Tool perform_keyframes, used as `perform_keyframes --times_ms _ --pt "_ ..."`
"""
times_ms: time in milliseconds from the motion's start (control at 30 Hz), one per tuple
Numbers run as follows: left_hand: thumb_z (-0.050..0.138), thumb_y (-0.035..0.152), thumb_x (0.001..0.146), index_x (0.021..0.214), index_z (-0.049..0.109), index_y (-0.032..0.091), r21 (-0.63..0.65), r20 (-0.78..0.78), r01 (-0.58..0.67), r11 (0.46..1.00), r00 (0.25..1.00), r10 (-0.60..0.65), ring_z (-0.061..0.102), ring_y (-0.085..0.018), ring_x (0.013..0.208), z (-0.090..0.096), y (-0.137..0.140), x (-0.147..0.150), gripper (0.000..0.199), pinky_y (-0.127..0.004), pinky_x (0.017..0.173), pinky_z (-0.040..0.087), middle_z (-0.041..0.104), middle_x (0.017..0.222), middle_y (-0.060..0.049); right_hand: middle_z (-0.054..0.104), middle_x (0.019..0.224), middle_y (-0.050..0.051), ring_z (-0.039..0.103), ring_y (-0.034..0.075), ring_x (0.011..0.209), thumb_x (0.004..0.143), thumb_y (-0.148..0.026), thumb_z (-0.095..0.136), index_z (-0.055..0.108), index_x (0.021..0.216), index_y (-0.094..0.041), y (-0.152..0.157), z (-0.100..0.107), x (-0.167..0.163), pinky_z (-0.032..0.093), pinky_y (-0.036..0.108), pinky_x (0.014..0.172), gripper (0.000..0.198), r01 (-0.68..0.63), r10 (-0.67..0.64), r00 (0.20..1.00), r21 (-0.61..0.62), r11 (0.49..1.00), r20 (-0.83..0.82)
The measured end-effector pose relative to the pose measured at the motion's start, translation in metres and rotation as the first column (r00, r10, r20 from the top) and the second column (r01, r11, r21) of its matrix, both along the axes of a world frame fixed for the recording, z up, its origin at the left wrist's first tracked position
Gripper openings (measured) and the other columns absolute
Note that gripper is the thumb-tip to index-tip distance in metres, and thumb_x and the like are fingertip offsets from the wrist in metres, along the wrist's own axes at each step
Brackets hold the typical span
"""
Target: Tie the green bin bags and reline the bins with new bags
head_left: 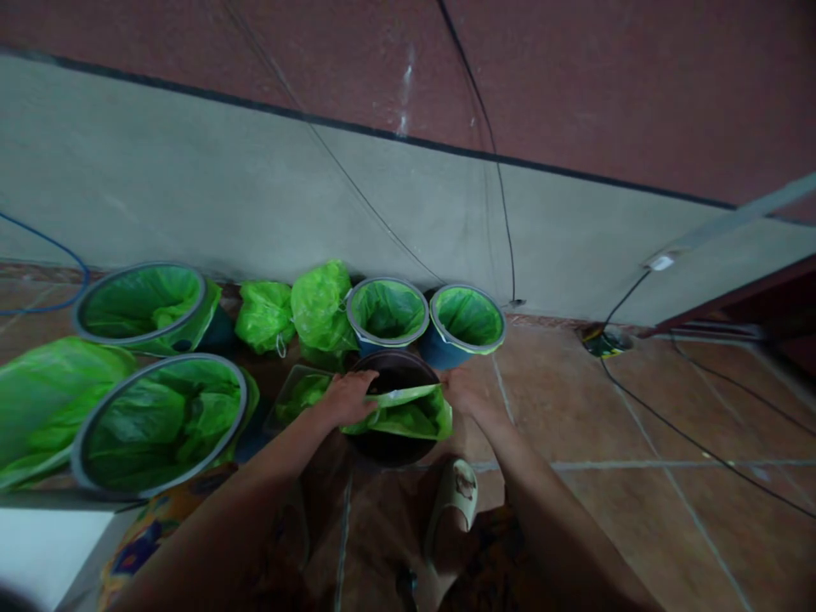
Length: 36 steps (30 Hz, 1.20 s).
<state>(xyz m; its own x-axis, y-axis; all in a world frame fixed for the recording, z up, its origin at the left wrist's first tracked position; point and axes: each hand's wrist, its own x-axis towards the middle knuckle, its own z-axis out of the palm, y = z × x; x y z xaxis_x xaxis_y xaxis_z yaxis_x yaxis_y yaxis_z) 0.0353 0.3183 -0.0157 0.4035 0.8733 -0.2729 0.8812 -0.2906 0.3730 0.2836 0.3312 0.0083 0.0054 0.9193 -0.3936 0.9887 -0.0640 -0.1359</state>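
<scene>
A pale slipper (464, 489) stands on the tiled floor (605, 510) at the near side, and a white surface (44, 548) fills the near left corner. Just beyond the slipper is a dark round bin (382, 450), with a green bag (414, 418) lying across its mouth between the two hands. The left hand (349, 398) is at the bag's left end, fingers partly curled and spread toward the bin's far rim, thumb side closed on the bag's edge. The right hand (461, 393) has its fingers drawn together, pinching the bag's right corner. The bag's long axis runs left to right, its pale folded edge stretched between the hands and rising slightly to the right; its lower part sags into the bin. On the left, a rectangular container (275, 412) holding green plastic is partly covered by the left forearm. Further left are a big near lined bin (239, 425), a far lined bin (202, 297) and a loose green sheet (57, 399). Beyond the dark bin, two blue lined bins (439, 348) stand close together, with two puffed green bags (322, 310) to their left. On the far right a black cable (663, 421) crosses the floor; behind everything rises the wall (395, 195).
</scene>
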Motion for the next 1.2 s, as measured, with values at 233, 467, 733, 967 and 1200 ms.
perform_keyframes --times_ms 233,467,733,967,1200 --pt "0.041 0.018 0.088 0.096 0.07 0.02 -0.041 -0.121 -0.017 0.999 0.993 0.012 0.066 -0.022 0.102 -0.019 0.002 0.006 0.03 -0.031 0.087 0.048 0.072 0.103 -0.01 0.065 0.12 0.015 0.063 0.021 0.105 0.091 -0.016 0.04 0.05 0.132 -0.01 -0.005 0.005 -0.019 0.046 0.029 0.092 0.043 0.056 0.014 0.976 0.313 0.948 -0.216" --pt "0.042 0.022 0.089 0.093 0.07 0.014 -0.063 -0.073 -0.226 0.972 0.973 0.221 0.066 -0.02 0.096 -0.012 0.016 0.002 0.029 -0.027 0.082 0.047 0.072 0.098 -0.012 0.064 0.119 0.013 0.056 0.028 0.113 0.081 -0.042 0.063 0.058 0.123 -0.016 -0.05 -0.006 -0.06 0.039 0.039 0.101 0.05 -0.388 0.404 0.894 0.116 0.914 -0.193" --pt "0.041 0.021 0.089 0.09 0.071 0.011 -0.139 -0.084 -0.246 0.959 0.968 0.236 0.067 -0.02 0.092 -0.013 0.016 -0.002 0.032 -0.026 0.077 0.046 0.073 0.097 -0.015 0.071 0.101 0.012 0.059 0.026 0.106 0.089 -0.013 0.043 0.068 0.108 -0.018 -0.053 -0.038 -0.063 0.032 0.043 0.101 0.032 -0.467 0.468 0.884 -0.054 0.883 -0.007" --pt "0.042 0.021 0.088 0.087 0.072 0.01 -0.139 -0.041 -0.309 0.941 0.951 0.306 0.066 -0.019 0.082 -0.008 0.016 -0.006 0.032 -0.025 0.071 0.045 0.072 0.085 -0.013 0.062 0.121 0.014 0.056 0.026 0.114 0.085 -0.034 0.054 0.053 0.131 -0.014 -0.051 -0.035 -0.058 0.038 0.038 0.1 0.049 -0.373 0.385 0.911 0.103 0.922 -0.151" --pt "0.046 0.021 0.084 0.07 0.068 0.013 -0.262 0.124 -0.26 0.93 0.946 0.299 0.057 -0.013 0.065 -0.007 0.005 0.01 0.028 -0.021 0.057 0.038 0.062 0.063 -0.002 0.067 0.114 0.017 0.063 0.025 0.104 0.083 -0.019 0.054 0.019 0.15 -0.005 -0.041 -0.043 -0.069 0.045 0.034 0.091 0.077 -0.183 0.197 0.957 0.082 0.98 -0.213"
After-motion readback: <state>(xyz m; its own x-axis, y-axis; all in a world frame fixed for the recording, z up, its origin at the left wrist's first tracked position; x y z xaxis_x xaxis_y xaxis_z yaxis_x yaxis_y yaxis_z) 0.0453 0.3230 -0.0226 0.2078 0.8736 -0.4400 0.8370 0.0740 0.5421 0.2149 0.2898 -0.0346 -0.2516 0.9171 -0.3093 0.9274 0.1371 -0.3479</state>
